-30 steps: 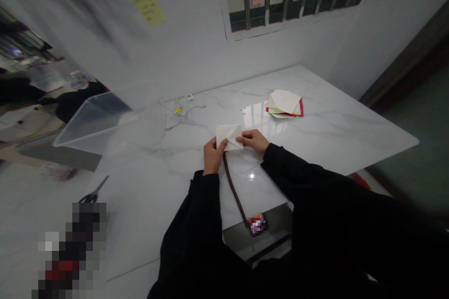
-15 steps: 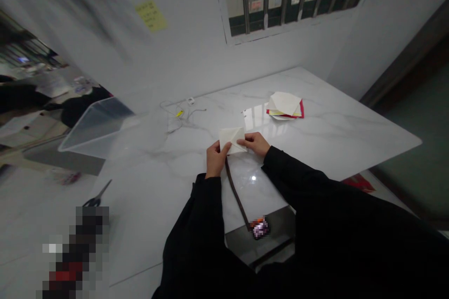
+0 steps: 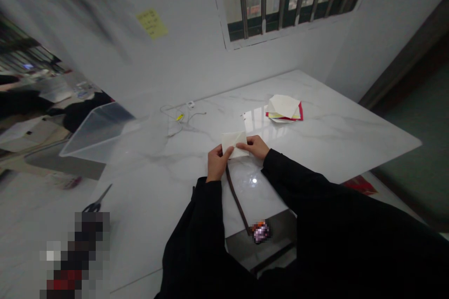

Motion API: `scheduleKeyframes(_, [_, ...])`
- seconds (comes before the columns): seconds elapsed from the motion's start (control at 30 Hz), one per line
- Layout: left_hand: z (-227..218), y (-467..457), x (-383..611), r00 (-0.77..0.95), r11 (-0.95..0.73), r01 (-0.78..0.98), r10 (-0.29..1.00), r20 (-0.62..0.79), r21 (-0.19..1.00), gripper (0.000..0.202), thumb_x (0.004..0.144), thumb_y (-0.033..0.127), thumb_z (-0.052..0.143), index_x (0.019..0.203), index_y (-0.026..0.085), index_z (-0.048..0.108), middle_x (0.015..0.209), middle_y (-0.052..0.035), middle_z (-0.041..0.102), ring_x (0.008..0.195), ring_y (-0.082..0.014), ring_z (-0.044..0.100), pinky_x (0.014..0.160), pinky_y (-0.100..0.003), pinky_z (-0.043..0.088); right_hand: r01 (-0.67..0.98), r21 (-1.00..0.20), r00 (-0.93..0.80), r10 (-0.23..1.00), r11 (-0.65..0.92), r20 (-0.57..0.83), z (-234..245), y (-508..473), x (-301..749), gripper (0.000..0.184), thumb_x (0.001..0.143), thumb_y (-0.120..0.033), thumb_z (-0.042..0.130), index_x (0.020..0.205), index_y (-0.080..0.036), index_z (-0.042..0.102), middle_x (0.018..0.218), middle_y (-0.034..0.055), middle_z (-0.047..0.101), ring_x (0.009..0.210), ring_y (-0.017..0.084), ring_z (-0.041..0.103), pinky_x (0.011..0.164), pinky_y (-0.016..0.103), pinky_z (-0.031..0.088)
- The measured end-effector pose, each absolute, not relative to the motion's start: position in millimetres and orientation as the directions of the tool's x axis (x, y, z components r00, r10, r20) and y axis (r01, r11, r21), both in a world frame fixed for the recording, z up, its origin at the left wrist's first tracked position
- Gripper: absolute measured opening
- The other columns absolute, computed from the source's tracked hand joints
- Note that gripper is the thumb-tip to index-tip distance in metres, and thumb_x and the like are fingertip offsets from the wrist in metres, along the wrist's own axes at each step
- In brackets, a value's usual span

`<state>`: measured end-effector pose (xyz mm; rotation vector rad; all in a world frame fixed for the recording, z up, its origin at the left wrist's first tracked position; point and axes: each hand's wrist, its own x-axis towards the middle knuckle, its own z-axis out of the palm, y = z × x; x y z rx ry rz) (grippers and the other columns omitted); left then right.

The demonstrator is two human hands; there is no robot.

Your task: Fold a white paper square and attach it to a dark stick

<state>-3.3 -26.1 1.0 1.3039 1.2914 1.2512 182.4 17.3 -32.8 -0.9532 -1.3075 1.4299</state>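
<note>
Pinched shut with fingertips (image 3: pixel 228 152) of left hand (image 3: pixel 216 164) on the near-left corner of folded white paper (image 3: pixel 234 139); right hand (image 3: pixel 257 147) clamped on its right edge. Flat on marble table (image 3: pixel 326 140), mid-scene. Likely mid-crease; next calls for aligned edges, firm pressure. Wrists low, forearms converging.

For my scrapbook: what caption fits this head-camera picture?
Left hand and right hand pinch a folded white paper over a marble table.
</note>
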Motion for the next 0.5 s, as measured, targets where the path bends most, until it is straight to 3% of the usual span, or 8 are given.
scheduleKeyframes(0.5, [2.4,-27.6,0.3,-0.025,-0.078,0.095,0.996,0.081,0.992,0.063,0.069,0.063,0.089,0.108,0.014,0.082,0.105,-0.0117,0.083,0.100,-0.0307,0.076,0.092,-0.042,0.059,-0.027,-0.994,-0.231,0.966,0.108,0.112,-41.5,17.6,181.6,0.046,0.078,-0.056,0.082,0.096,-0.013,0.085,0.084,0.0079,0.080,0.068,0.018,0.067,0.064,0.029,0.050])
